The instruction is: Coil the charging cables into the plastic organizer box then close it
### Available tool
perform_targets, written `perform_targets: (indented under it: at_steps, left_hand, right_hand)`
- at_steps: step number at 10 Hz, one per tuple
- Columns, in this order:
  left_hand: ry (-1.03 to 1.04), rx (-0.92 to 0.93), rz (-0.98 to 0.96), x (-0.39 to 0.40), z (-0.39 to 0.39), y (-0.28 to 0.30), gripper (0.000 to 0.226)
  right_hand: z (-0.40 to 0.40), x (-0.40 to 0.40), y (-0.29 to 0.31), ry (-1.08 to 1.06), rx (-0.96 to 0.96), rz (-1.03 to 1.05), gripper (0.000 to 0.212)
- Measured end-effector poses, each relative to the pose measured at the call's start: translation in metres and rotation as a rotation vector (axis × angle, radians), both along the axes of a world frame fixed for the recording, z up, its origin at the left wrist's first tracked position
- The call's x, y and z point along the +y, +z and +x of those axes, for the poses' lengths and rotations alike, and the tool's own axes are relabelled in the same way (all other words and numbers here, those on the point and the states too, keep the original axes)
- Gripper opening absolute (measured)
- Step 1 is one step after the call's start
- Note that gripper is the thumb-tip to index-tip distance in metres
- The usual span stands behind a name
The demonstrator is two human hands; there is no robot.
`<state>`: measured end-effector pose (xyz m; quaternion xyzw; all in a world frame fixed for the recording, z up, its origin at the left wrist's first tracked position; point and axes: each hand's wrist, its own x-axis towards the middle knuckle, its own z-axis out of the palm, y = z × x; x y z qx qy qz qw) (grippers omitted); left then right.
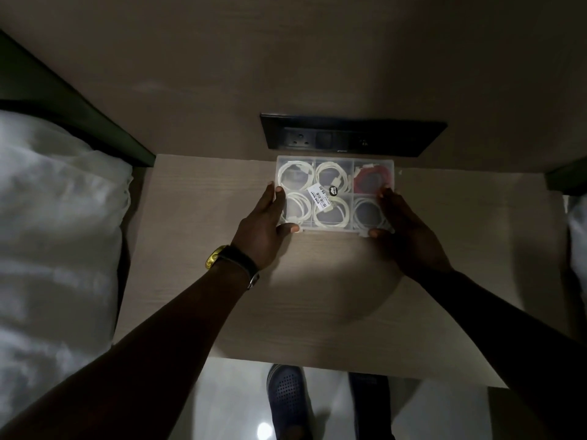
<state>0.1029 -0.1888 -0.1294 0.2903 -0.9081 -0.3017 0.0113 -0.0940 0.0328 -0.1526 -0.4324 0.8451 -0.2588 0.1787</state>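
Observation:
A clear plastic organizer box (335, 161) lies on the bedside table, against the wall, with its lid down. Through the lid I see several coiled white cables (330, 176) in the compartments and a red cable (371, 179) coiled at the back right. A price sticker (319, 195) sits on the lid. My left hand (265, 227) grips the box's left side, thumb at the front edge. My right hand (408, 230) grips the right side, thumb at the front right corner.
The pale wooden table (317, 296) runs toward me. A black socket panel (352, 136) is set in the wall just behind the box. A bed with white bedding (57, 233) lies to the left. Below the table edge are my dark shoes (286, 395).

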Motion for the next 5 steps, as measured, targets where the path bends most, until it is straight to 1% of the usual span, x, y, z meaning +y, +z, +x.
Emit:
perform_targets:
  at_steps: [1, 3, 4, 5]
  left_hand:
    - [-0.021, -0.065, -0.021, 0.001, -0.001, 0.001, 0.075]
    - [-0.04, -0.132, -0.009, 0.004, 0.0, 0.003, 0.076]
    - [-0.025, -0.19, -0.007, 0.002, -0.007, 0.012, 0.077]
    - [-0.016, -0.219, -0.017, 0.011, -0.008, 0.03, 0.083]
  right_hand:
    - [0.001, -0.001, 0.002, -0.003, -0.005, 0.022, 0.07]
    - [0.001, -0.002, 0.005, 0.014, -0.004, 0.055, 0.071]
    - [0.0, -0.008, 0.018, 0.025, -0.001, 0.138, 0.073]
    - [0.008, -0.006, 0.047, 0.054, -0.013, 0.219, 0.074]
